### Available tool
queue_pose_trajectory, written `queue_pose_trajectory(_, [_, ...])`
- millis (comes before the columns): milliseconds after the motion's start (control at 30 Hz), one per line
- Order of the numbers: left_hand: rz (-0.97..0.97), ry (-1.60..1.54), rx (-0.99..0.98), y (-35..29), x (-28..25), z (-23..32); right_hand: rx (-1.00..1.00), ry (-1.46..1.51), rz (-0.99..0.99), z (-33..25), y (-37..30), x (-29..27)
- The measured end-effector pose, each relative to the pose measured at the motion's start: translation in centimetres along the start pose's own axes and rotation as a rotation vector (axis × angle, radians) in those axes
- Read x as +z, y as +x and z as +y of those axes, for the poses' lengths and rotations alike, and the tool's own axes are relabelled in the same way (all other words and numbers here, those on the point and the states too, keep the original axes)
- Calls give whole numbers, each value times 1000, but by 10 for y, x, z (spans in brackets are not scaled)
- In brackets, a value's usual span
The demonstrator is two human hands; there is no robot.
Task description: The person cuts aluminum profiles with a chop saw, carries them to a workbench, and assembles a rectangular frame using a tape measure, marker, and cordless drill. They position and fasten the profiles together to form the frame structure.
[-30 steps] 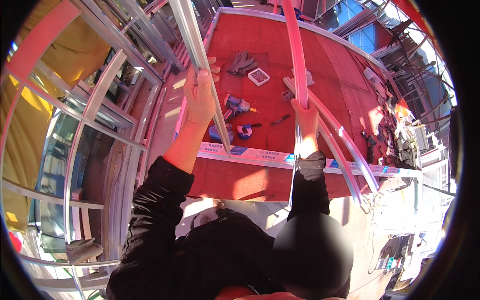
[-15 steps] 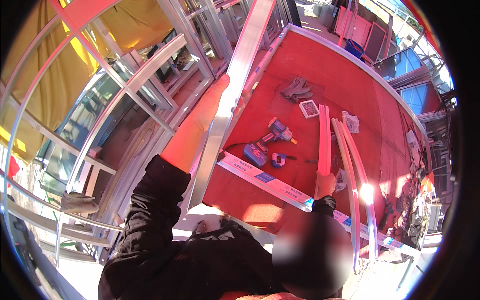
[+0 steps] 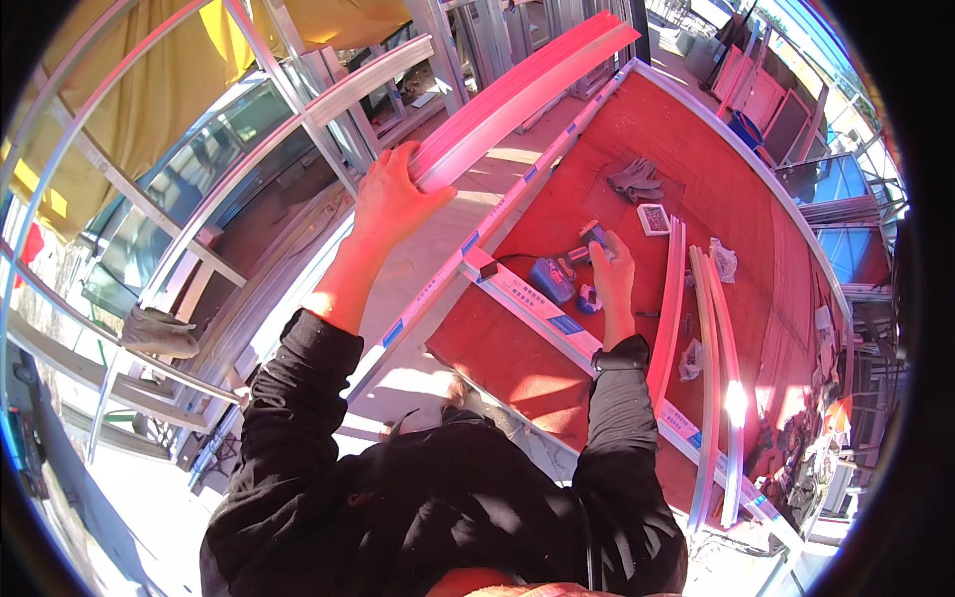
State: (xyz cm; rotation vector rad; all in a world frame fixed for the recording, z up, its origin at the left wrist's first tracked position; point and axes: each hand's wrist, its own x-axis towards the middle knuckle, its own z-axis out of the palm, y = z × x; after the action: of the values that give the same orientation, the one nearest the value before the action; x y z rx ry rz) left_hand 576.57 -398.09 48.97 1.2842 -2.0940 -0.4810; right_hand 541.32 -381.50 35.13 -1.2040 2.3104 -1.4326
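Note:
My left hand point(image 3: 398, 199) is wrapped round the near end of a long metal profile point(image 3: 527, 99). From there the profile slants up to the far right, over the floor beside the red board point(image 3: 567, 189). My right hand point(image 3: 615, 279) is over the board, its thumb and fingers apart with nothing visible between them. Beneath or beside its fingers lies a blue cordless drill point(image 3: 553, 281), partly covered by the hand; I cannot tell whether they touch. A ribbed metal strip point(image 3: 668, 308) lies to the right of that hand.
On the red board are grey gloves point(image 3: 635, 181), a white box of small parts point(image 3: 654, 220), a plastic bag point(image 3: 723, 261) and two curved-looking strips point(image 3: 708, 378). A printed rail point(image 3: 537, 306) crosses it. Metal frames point(image 3: 308, 109) stand at the left.
The profile in my left hand has swung and shifted, so my hand now grips its near end. My right hand has left the ribbed strip and moved up and left beside the drill.

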Motion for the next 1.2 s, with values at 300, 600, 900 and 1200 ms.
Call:
queue_pose_trajectory(300, [85,248,53,-111,-88,-87,-468,9,-8,-188,-102,98])
queue_pose_trajectory(600, [-152,286,111,-282,-154,-172,632,997,-364,-206,-263,175])
queue_pose_trajectory(900, [-591,49,-56,-469,-104,-184,900,808,48,-86,-345,210])
queue_pose_trajectory(1200, [-645,-199,-96,-449,-69,-195,1030,696,-14,-52,-326,244])
